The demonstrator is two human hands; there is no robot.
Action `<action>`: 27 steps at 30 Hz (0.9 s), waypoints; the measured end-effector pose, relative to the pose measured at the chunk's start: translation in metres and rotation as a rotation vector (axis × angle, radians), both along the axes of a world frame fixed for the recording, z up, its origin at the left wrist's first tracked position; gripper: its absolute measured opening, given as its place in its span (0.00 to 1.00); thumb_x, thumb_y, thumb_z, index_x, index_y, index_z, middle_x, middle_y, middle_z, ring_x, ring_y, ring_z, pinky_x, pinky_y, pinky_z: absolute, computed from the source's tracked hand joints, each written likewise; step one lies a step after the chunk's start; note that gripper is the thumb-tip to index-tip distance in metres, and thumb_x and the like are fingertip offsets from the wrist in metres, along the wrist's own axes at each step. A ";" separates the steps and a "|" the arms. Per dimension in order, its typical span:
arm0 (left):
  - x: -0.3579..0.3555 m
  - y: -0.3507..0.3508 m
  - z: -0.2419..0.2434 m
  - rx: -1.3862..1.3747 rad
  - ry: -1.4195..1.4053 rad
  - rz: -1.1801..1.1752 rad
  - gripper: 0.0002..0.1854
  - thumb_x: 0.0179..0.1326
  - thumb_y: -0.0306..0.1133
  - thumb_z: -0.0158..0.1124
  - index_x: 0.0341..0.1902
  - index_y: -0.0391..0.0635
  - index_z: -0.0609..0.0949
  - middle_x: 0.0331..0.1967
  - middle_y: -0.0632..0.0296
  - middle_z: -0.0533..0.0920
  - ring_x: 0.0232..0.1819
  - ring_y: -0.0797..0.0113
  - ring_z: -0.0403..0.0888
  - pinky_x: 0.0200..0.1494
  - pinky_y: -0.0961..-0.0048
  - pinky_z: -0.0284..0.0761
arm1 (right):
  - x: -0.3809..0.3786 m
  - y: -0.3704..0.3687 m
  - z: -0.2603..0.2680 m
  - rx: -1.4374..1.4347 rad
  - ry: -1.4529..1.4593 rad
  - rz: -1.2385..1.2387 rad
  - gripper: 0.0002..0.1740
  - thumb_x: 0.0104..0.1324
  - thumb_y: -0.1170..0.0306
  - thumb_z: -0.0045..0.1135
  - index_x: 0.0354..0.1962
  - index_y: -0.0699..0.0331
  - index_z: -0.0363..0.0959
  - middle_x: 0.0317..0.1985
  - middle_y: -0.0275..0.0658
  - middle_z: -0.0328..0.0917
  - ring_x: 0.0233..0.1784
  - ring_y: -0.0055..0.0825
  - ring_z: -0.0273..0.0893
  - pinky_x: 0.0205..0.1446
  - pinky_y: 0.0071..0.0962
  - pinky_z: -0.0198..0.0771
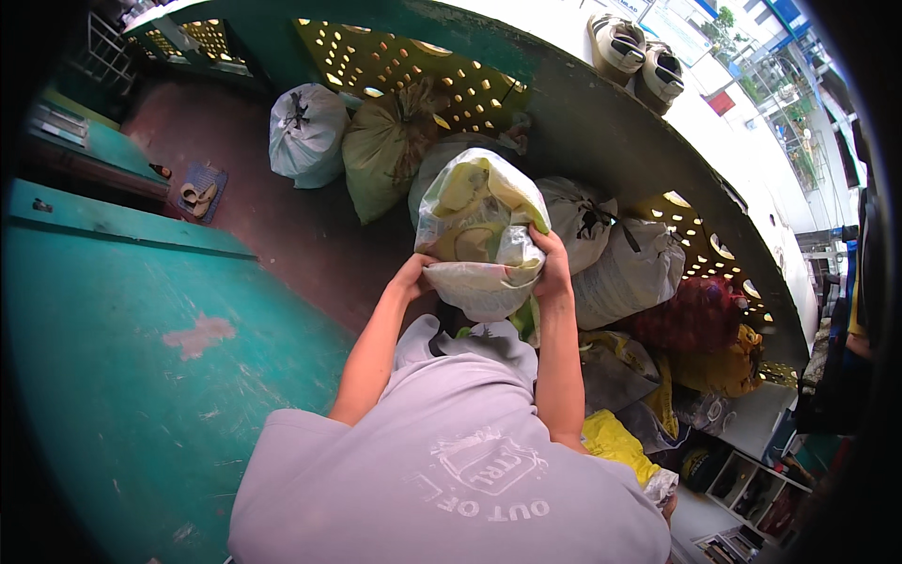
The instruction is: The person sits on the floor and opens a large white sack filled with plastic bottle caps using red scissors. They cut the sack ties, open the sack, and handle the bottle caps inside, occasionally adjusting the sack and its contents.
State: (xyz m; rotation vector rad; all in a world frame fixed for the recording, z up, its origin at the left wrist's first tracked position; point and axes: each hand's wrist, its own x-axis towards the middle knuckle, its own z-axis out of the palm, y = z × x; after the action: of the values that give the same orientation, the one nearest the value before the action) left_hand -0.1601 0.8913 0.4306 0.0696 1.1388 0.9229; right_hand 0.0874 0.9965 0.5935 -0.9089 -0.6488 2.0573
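A white woven plastic sack [483, 285] is held up before my chest with its mouth open toward me. Its rim is partly folded over, and clear plastic shows inside; the rest of its contents is hard to make out. My left hand [414, 276] grips the near left edge of the rim. On the opposite side, my right hand [552, 262] pinches the rim, thumb toward the opening. Just under the sack, something green [523, 321] peeks out by my lap, mostly hidden.
Tied sacks, one white [309, 141] and one greenish [384, 148], stand along the perforated wall. To the right are more white sacks [629, 275], a red mesh bag [694, 314] and a yellow bag [613, 440]. Sneakers [620, 46] sit on the ledge; slippers [201, 201] lie on a mat.
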 end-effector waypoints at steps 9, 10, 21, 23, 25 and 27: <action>0.041 0.049 0.190 0.629 1.635 -0.175 0.59 0.36 0.40 0.79 0.72 0.40 0.55 0.47 0.47 0.80 0.49 0.46 0.80 0.57 0.59 0.74 | 0.064 0.032 0.071 0.294 -0.244 0.172 0.17 0.63 0.74 0.59 0.50 0.70 0.74 0.43 0.37 0.81 0.41 0.20 0.79 0.46 0.24 0.75; 0.044 0.057 0.192 0.640 1.642 -0.121 0.56 0.38 0.39 0.77 0.71 0.41 0.57 0.45 0.47 0.81 0.47 0.44 0.81 0.54 0.59 0.76 | 0.062 0.029 0.085 0.316 -0.201 0.141 0.17 0.63 0.75 0.59 0.49 0.70 0.74 0.43 0.36 0.81 0.41 0.19 0.79 0.46 0.23 0.75; 0.050 0.068 0.075 -0.021 0.811 0.274 0.16 0.46 0.25 0.61 0.40 0.30 0.83 0.34 0.48 0.85 0.36 0.53 0.85 0.39 0.62 0.78 | 0.012 0.020 0.031 0.360 -1.537 0.012 0.55 0.56 0.35 0.58 0.66 0.68 0.52 0.61 0.68 0.61 0.61 0.59 0.69 0.62 0.46 0.66; 0.050 0.057 0.092 0.058 0.492 0.256 0.16 0.45 0.18 0.59 0.42 0.31 0.79 0.33 0.54 0.81 0.31 0.61 0.82 0.32 0.66 0.77 | 0.014 0.032 0.018 0.305 -1.478 -0.121 0.50 0.57 0.36 0.58 0.62 0.67 0.59 0.56 0.63 0.69 0.61 0.54 0.70 0.61 0.44 0.67; 0.048 0.048 0.108 0.156 0.099 0.203 0.18 0.45 0.18 0.57 0.44 0.33 0.78 0.35 0.55 0.80 0.32 0.62 0.82 0.34 0.67 0.79 | 0.023 0.045 -0.006 0.220 -1.290 -0.203 0.45 0.58 0.37 0.57 0.58 0.66 0.65 0.51 0.58 0.76 0.60 0.49 0.72 0.60 0.42 0.68; 0.054 0.043 0.123 0.272 -0.116 0.174 0.20 0.45 0.19 0.56 0.46 0.35 0.78 0.37 0.56 0.81 0.33 0.63 0.82 0.36 0.67 0.80 | 0.030 0.053 -0.048 0.125 -1.178 -0.268 0.40 0.63 0.39 0.54 0.53 0.68 0.72 0.49 0.53 0.79 0.56 0.46 0.76 0.58 0.39 0.68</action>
State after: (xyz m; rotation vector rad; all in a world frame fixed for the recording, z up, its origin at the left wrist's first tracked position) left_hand -0.1058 0.9339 0.5540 0.1383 0.9170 1.2189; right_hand 0.1175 1.0499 0.5453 -1.9916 -1.1351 1.0682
